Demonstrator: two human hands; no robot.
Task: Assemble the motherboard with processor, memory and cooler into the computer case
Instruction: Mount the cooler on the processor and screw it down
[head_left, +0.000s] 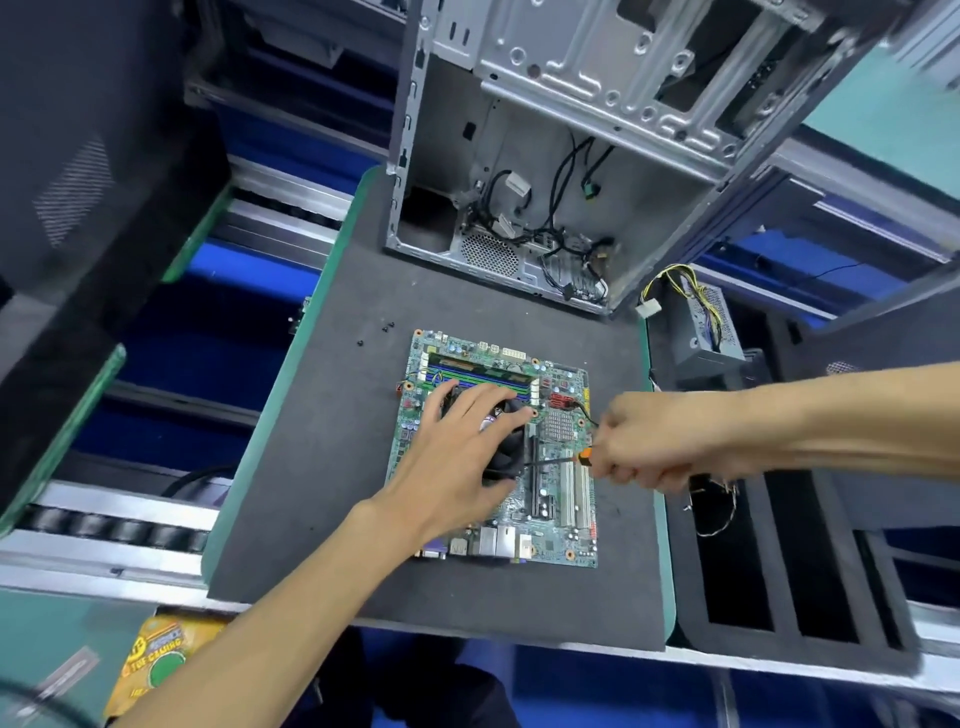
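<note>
A green motherboard (563, 512) lies flat on the dark mat (332, 467) in front of me. Its memory sticks (478, 375) sit in slots along the far edge. A black cooler fan (506, 452) sits on the board's middle. My left hand (457, 457) rests on the cooler with fingers spread. My right hand (649, 441) grips a screwdriver (563, 458) with an orange collar, its tip at the cooler's near right corner. The open metal computer case (571, 130) stands behind the board, loose cables inside it.
Several small black screws (387, 327) lie on the mat left of the board's far corner. A power supply (706, 327) with yellow wires sits right of the case. A black foam tray (779, 571) with slots lies at right. A roller conveyor (114, 530) runs at left.
</note>
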